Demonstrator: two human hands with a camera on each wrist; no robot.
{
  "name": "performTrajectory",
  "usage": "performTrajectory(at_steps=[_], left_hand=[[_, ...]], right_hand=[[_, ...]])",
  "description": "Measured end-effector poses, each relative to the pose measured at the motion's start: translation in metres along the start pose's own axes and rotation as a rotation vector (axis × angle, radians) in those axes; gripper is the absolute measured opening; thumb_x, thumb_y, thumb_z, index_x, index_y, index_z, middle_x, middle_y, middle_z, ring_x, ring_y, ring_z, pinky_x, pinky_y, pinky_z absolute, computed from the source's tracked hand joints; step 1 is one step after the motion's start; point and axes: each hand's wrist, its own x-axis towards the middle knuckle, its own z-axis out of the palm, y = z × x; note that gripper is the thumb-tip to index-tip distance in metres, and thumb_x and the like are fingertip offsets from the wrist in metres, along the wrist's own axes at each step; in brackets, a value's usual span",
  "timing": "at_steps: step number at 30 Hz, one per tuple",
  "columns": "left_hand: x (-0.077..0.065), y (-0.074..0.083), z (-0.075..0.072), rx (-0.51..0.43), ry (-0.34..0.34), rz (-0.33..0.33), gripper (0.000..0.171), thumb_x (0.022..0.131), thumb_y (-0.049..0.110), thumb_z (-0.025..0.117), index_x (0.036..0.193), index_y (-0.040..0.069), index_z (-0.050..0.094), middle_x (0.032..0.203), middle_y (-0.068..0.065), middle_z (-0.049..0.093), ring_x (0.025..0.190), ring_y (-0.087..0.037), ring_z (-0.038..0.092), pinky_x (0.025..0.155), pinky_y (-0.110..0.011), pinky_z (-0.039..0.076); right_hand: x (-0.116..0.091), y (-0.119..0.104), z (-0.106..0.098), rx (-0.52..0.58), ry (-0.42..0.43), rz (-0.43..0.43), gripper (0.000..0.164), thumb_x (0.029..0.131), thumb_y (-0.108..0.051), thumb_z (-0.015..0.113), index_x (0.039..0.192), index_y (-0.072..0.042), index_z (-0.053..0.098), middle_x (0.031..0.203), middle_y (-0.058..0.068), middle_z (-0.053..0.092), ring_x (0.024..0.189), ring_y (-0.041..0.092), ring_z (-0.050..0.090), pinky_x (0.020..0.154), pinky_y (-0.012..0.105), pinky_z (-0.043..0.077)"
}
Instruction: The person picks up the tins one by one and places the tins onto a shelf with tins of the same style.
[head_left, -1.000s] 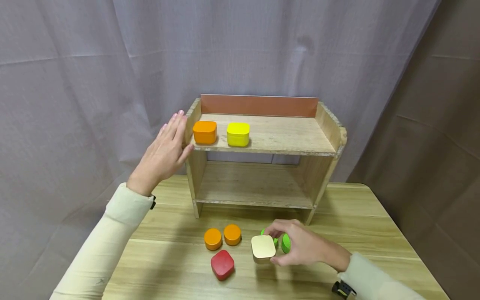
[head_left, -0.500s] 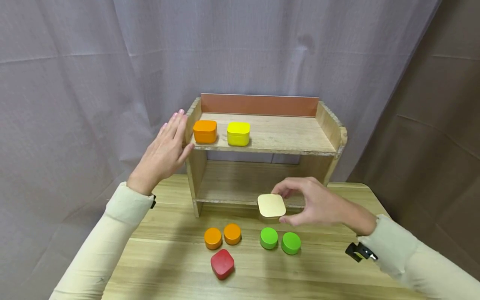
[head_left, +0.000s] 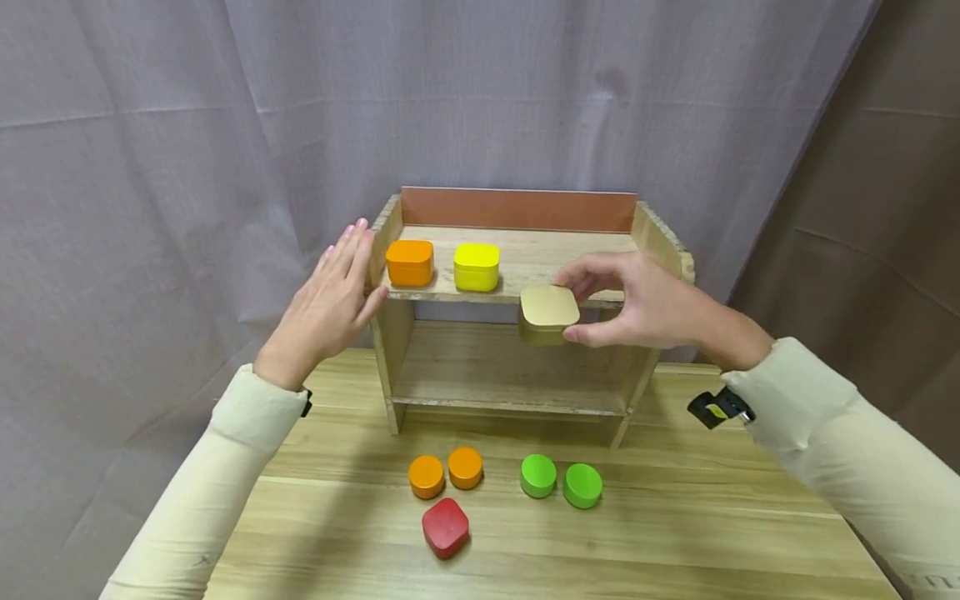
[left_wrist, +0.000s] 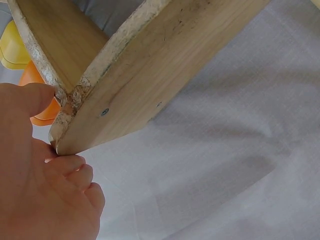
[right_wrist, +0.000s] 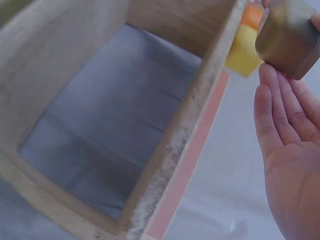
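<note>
My right hand (head_left: 637, 300) pinches a gold rounded-square box (head_left: 550, 307) between thumb and fingers. In the head view the box overlaps the front edge of the upper board of a small wooden shelf (head_left: 510, 396). The right wrist view shows the gold box (right_wrist: 287, 37) at the fingertips. On the upper board, toward the left, sit an orange box (head_left: 410, 263) and a yellow box (head_left: 477, 267). My left hand (head_left: 326, 304) rests with straight fingers along the shelf's left side panel (left_wrist: 120, 95), its thumb at the front edge of the upper board.
On the wooden table (head_left: 337, 533) before the shelf lie an orange round piece (head_left: 426, 477) and another beside it, two green round pieces (head_left: 538, 476), and a red rounded-square box (head_left: 446, 528). A grey curtain (head_left: 480, 100) hangs behind the shelf.
My right hand has carried the gold box up from the table beside the green pieces to the height of the upper board. The left hand stays at the shelf's side.
</note>
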Motion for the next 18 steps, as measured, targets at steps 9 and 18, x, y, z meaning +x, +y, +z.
performTrajectory(at_steps=[9,18], left_hand=[[0.0,0.002,0.0,0.001,-0.001,0.001,0.078,0.112,0.033,0.05,0.168,-0.002,0.01,0.178,-0.02,0.008,0.166,-0.038,0.013,0.134,-0.058,0.018],[0.001,0.005,0.0,-0.005,-0.001,0.0,0.078,0.111,0.033,0.05,0.168,-0.002,0.01,0.178,-0.021,0.008,0.166,-0.038,0.013,0.134,-0.058,0.018]], right_hand=[[0.025,0.012,-0.01,-0.021,0.062,0.127,0.04,0.083,-0.015,0.087,0.121,-0.01,0.075,0.106,0.004,0.079,0.098,0.015,0.072,0.092,0.015,0.056],[0.037,0.03,-0.012,-0.021,0.083,0.264,0.043,0.087,-0.023,0.086,0.125,-0.01,0.072,0.114,0.008,0.078,0.104,0.021,0.072,0.091,0.015,0.054]])
